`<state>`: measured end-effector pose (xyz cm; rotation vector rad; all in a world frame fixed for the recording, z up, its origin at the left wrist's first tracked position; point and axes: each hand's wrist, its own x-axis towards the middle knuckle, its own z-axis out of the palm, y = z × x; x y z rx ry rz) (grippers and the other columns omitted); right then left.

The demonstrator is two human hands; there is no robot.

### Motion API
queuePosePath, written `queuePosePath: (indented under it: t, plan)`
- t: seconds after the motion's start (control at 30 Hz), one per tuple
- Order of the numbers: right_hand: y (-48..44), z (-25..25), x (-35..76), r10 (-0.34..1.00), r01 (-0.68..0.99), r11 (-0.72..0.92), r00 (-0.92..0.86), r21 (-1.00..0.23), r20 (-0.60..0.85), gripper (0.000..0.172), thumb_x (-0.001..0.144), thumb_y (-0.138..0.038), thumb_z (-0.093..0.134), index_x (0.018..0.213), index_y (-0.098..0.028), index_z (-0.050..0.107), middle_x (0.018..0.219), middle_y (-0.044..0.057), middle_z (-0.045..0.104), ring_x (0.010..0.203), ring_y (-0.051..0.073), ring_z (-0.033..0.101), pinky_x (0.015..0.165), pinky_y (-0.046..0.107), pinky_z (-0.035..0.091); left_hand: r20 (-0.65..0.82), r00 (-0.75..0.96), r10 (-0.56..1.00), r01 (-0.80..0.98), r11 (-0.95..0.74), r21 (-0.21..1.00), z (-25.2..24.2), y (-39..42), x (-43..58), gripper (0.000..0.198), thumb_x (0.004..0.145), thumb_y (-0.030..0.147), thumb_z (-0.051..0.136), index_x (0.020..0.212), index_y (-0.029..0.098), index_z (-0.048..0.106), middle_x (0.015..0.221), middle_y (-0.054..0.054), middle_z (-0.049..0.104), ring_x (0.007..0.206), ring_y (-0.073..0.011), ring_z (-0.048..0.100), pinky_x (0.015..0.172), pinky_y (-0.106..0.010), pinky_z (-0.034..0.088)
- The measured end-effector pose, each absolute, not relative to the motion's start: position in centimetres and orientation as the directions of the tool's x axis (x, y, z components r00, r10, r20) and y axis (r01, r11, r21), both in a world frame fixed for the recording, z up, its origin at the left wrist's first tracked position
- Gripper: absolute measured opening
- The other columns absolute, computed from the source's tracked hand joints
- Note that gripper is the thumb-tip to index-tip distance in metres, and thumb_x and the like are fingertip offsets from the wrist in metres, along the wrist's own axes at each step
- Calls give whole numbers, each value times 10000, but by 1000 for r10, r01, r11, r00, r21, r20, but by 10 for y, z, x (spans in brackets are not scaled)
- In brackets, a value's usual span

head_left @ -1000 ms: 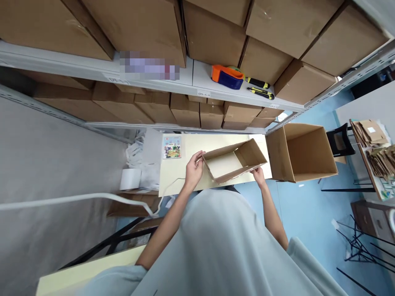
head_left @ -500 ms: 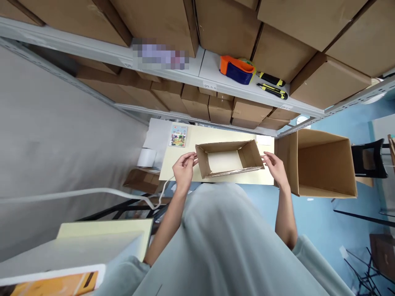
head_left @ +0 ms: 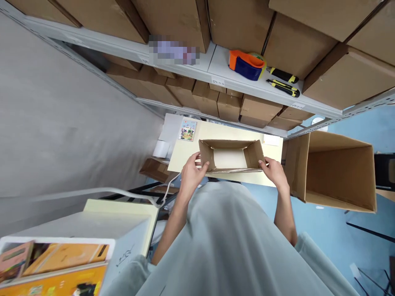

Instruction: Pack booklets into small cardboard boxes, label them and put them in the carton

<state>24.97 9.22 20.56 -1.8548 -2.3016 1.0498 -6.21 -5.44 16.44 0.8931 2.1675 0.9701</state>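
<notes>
Between my hands is a shallow open-topped cardboard box (head_left: 230,144), with a pale floor showing inside, over the near part of the cream table (head_left: 206,129). My left hand (head_left: 193,170) grips its left end, with the thumb over the rim and the fingers outside. At the opposite end, my right hand (head_left: 273,168) holds the wall, thumb on the rim and fingers against the outer face. Near the table's far left corner lies a colourful picture booklet (head_left: 188,130).
A large open cardboard carton (head_left: 339,176) stands right of the table. Above, a grey shelf (head_left: 212,68) carries boxes, an orange-and-blue tape dispenser (head_left: 247,65) and utility knives (head_left: 283,87). A white cable (head_left: 123,191) runs at left. Yellow-orange packages (head_left: 64,259) are at lower left.
Both hands have moved from beside the box's ends to gripping them, thumbs now over the rims. The view has shifted, showing more of the lower-left packages.
</notes>
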Motion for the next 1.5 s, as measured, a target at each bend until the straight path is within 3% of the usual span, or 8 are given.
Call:
queuePosePath:
  t: [0.17,0.43,0.57,0.77,0.87,0.97,1.23,1.5]
  plan:
    - [75,218,250,910,881,14,-207,-472,-360,419,1081,-506,444,838,-245,663,669,59,692,689,279,725,646,312,402,-88,-444,892,626,379,681,182,-51,-69,470,981,313,556,1420,216,691,1230,-105,754,1001,-271,737,918,-385,601]
    - [44,214,240,910,892,-123,-74,-436,-408,309,1072,-402,482,856,-252,645,764,55,752,743,274,757,670,316,443,-74,-286,955,722,266,639,181,-26,-86,525,1020,309,500,1522,230,636,1304,-123,737,1052,-308,738,967,-412,579]
    - [39,210,235,925,911,-110,-52,-397,-376,248,1052,-402,563,1160,-250,727,1077,93,815,862,283,761,748,353,509,-142,-310,940,737,332,589,169,-32,-87,571,1028,364,515,1561,171,581,1308,-174,741,1059,-348,745,957,-456,582]
    - [67,211,223,984,891,42,-116,-451,-138,627,1035,-468,615,1597,-203,534,1592,206,570,1152,354,745,933,481,598,-200,-364,910,703,410,581,167,-49,-90,610,1019,496,601,1528,160,582,1261,-168,758,902,-314,762,889,-451,595]
    - [94,209,214,965,871,192,-252,-453,-77,433,1062,-409,566,1423,-212,700,1509,179,647,1336,374,657,1045,494,568,-191,-361,913,694,400,599,169,-50,-91,560,1004,441,633,1493,172,602,1243,-145,761,870,-293,760,868,-435,598]
    - [116,207,206,950,874,206,-287,-440,-124,330,1085,-374,519,1211,-233,789,1262,137,779,1175,342,720,996,460,568,-171,-333,927,711,366,601,171,-53,-92,475,994,317,626,1448,175,629,1214,-134,759,863,-286,755,869,-428,598]
    - [143,203,200,966,937,120,-187,-327,-180,364,1073,-408,530,1313,-237,743,1207,136,821,1085,373,739,927,448,551,-105,-254,962,738,262,622,176,-68,-86,458,1007,206,566,1454,240,663,1181,-106,715,940,-273,746,871,-383,603]
    - [145,190,196,978,912,81,-151,-402,-147,432,1052,-553,538,1221,-208,733,1141,146,818,1052,353,749,929,431,564,-150,-94,984,692,173,701,168,-61,-81,543,1005,347,677,1543,293,623,1301,-87,683,1152,-271,719,1052,-390,591]
